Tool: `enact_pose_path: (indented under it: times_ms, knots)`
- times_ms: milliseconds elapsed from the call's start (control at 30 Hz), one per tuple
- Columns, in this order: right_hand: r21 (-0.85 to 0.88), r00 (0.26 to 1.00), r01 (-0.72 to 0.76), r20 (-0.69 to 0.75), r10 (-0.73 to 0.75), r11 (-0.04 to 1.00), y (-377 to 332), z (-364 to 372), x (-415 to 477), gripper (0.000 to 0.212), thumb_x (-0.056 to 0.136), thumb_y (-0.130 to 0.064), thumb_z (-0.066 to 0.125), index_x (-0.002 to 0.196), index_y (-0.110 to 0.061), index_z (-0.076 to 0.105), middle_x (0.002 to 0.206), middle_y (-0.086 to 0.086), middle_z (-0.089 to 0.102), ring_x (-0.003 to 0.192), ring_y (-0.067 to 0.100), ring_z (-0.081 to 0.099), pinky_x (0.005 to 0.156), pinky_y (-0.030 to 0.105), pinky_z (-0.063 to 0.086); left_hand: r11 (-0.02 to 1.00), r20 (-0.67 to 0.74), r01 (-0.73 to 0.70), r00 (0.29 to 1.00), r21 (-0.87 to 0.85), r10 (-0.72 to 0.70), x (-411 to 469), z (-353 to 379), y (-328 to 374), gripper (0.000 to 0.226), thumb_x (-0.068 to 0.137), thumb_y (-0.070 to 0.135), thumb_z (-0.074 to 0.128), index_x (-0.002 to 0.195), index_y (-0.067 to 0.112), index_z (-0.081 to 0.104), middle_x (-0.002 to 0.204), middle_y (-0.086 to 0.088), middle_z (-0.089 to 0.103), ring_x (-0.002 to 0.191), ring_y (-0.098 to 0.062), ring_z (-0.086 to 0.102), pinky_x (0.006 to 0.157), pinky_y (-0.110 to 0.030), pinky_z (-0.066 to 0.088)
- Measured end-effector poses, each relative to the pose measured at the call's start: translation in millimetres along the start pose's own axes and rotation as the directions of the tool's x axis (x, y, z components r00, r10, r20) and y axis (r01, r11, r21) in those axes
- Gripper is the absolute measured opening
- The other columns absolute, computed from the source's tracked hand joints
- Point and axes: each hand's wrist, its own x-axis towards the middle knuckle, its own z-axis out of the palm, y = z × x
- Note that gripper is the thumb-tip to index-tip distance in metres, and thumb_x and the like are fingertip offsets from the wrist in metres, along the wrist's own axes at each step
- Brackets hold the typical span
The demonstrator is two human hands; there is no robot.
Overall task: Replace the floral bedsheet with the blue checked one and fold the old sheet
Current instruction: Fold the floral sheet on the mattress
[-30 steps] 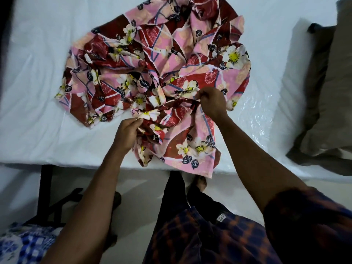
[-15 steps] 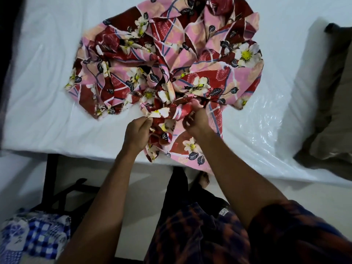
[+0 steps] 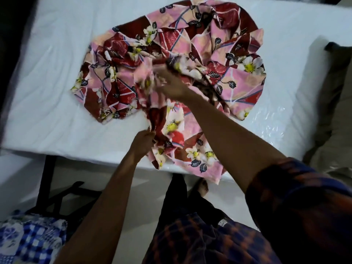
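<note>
The floral sheet (image 3: 190, 60) lies off the bed's surface cover as a crumpled heap on the bare white mattress (image 3: 47, 82), bunched toward the middle and trailing a tongue of cloth over the near edge, where it hangs toward the floor. The left hand (image 3: 142, 142) sits at that near edge with its fingers pinched on a fold of the sheet just where the tongue begins. The right hand (image 3: 171, 84) reaches farther in, over the middle of the heap; it is blurred with motion, so whether it is clenched on cloth or merely pushing through the folds cannot be told.

The relation that matters is this: the bulk of the sheet lies beyond both hands, toward the far edge of the mattress, and the pile has no clear long axis yet, being roughly round. The right hand is the nearer one to that bulk; the left anchors the near end. Finding a hem or corner looks to be the step in hand, so folding is barely started.

The blue checked sheet (image 3: 28, 239) waits low at the left, off the mattress, beside the dark bed frame (image 3: 45, 178). A brown pillow (image 3: 339, 111) rests at the right end.
</note>
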Motion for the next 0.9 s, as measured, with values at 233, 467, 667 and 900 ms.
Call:
enact_pose_path:
  times_ms: [233,467,667,900]
  knots:
    - [-0.227,0.904,-0.427,-0.112,0.412,0.875,101.5,66.4,-43.1,0.025,0.084,-0.032,0.061,0.103,-0.020,0.072,0.105,0.007,0.073,0.098,0.029,0.068,0.083,0.035,0.055,0.925,0.011,0.054,0.998,0.377,-0.063,3.5,0.2,-67.3,0.038,0.104,0.028,0.047,0.107,-0.004,0.068,0.112,-0.027,0.068,0.105,-0.041,0.063,0.085,-0.039,0.045]
    - [0.116,0.834,-0.498,-0.205,0.511,0.859,79.5,91.0,10.7,0.052,0.076,-0.057,0.069,0.112,-0.021,0.060,0.107,0.000,0.071,0.097,0.023,0.067,0.085,0.039,0.055,0.776,0.140,-0.285,0.958,0.562,0.250,-5.1,20.9,-70.8,0.047,0.097,0.040,0.050,0.070,0.004,0.064,0.075,-0.017,0.068,0.075,-0.032,0.064,0.065,-0.033,0.044]
    - [0.278,0.834,-0.423,-0.253,0.491,0.862,83.5,92.8,9.2,0.007,0.085,-0.018,0.058,0.087,-0.014,0.063,0.076,0.003,0.065,0.069,0.027,0.067,0.064,0.038,0.056,0.979,-0.175,-0.059,0.980,0.198,0.094,12.7,-14.8,-52.9,0.041,0.092,0.046,0.057,0.087,0.010,0.076,0.082,-0.008,0.074,0.077,-0.021,0.065,0.067,-0.026,0.043]
    - [0.857,0.687,0.036,-0.395,0.610,0.514,34.0,44.5,-45.8,0.013,0.073,-0.016,0.047,0.080,-0.018,0.058,0.058,-0.015,0.055,0.061,0.006,0.047,0.054,0.021,0.039,0.988,-0.655,-0.108,0.755,-0.109,0.010,48.1,-82.1,-25.5,0.029,0.090,0.005,0.061,0.117,0.007,0.072,0.114,-0.010,0.073,0.101,-0.018,0.068,0.079,-0.011,0.051]
